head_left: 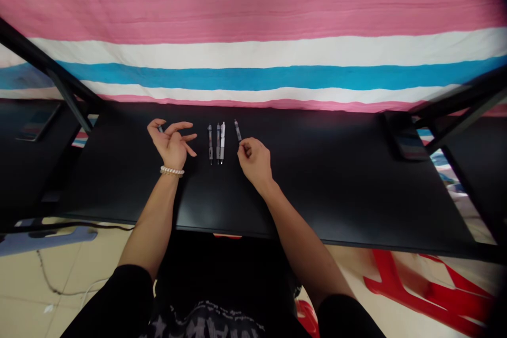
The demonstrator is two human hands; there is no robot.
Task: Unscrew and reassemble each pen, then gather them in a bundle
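- Nearest us in the head view is a black short-sleeved shirt with pale printed lettering (225, 282), below the edge of a long, flat black tabletop (325, 185)
- We see the left hand (171, 143), a white coiled band (172, 170) around its wrist, its fingers spread; a small grey piece (160, 129) shows among them, and we cannot make out whether it is gripped
- Our right hand (255, 159) pinches the near end of a slim dark-and-clear pen (237, 130), slanted over the tabletop
- Between both hands we find a dark grey pen (210, 142), then, close together, a second dark grey pen (218, 142) and a slim white pen with a grey grip (222, 140)
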